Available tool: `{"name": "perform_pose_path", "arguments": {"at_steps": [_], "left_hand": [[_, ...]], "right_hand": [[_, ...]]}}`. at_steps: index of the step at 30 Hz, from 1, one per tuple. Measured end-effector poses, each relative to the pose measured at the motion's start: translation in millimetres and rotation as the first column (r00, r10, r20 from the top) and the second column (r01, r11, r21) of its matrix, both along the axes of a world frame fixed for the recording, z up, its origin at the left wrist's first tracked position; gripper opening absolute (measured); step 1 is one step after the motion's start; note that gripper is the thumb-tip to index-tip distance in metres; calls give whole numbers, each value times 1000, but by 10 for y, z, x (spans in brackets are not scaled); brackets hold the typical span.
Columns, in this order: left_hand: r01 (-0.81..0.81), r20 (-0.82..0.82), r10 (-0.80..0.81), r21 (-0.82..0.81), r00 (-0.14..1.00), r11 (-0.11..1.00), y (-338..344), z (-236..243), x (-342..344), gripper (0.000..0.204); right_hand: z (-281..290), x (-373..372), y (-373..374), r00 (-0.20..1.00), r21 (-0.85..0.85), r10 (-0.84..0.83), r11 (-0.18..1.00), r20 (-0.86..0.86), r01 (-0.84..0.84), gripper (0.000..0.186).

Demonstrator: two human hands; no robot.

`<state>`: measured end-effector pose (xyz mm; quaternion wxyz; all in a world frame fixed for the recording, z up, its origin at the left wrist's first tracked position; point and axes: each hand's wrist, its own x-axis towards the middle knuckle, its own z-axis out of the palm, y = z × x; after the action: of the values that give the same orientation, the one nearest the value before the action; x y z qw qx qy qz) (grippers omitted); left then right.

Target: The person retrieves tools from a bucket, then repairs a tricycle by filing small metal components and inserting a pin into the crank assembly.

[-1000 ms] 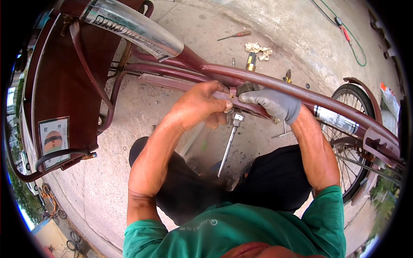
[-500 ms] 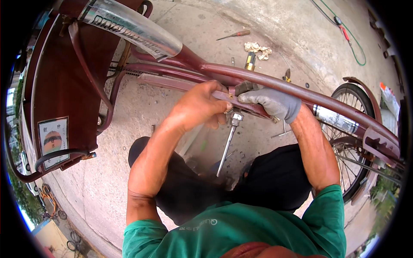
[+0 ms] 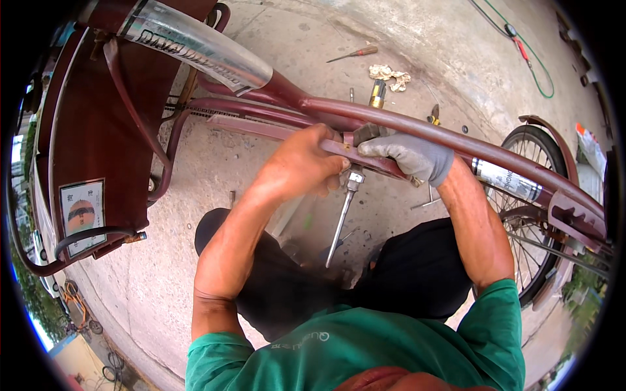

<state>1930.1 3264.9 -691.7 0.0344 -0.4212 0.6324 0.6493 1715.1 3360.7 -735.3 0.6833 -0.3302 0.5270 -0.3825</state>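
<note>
Hands [image 3: 295, 163] touch the flat maroon bar [image 3: 338, 149] spanning the gap between them.

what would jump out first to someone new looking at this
First, the dark red frame slanting across the upper half. Next, at mid-picture, the bare left hand and grey-gloved right hand on a reddish bar. Then the shiny metal rod just below them, pointing down toward the person.
</note>
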Motion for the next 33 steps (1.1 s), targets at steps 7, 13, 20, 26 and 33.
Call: {"name": "perform_pose_path", "arguments": {"at_steps": [7, 13, 20, 26, 33], "left_hand": [[90, 51, -86, -83, 995, 992, -4, 19, -31, 27], [55, 6, -55, -13, 998, 998, -31, 36, -23, 30], [146, 94, -141, -56, 986, 988, -58, 83, -36, 33], [168, 36, -165, -143, 986, 975, -57, -62, 107, 39], [104, 47, -104, -1, 993, 995, -51, 4, 89, 48]], "right_hand": [[-38, -40, -10, 998, -53, 55, 997, -44, -57, 27], [32, -30, -21, 999, 45, 32, 999, -38, -31, 27], [70, -14, -26, 998, 19, 43, 999, -39, -42, 29], [107, 2, -39, 996, -24, 25, 999, 83, -23, 31], [107, -6, -32, 996, 22, 22, 999, 90, -24, 37]]}}
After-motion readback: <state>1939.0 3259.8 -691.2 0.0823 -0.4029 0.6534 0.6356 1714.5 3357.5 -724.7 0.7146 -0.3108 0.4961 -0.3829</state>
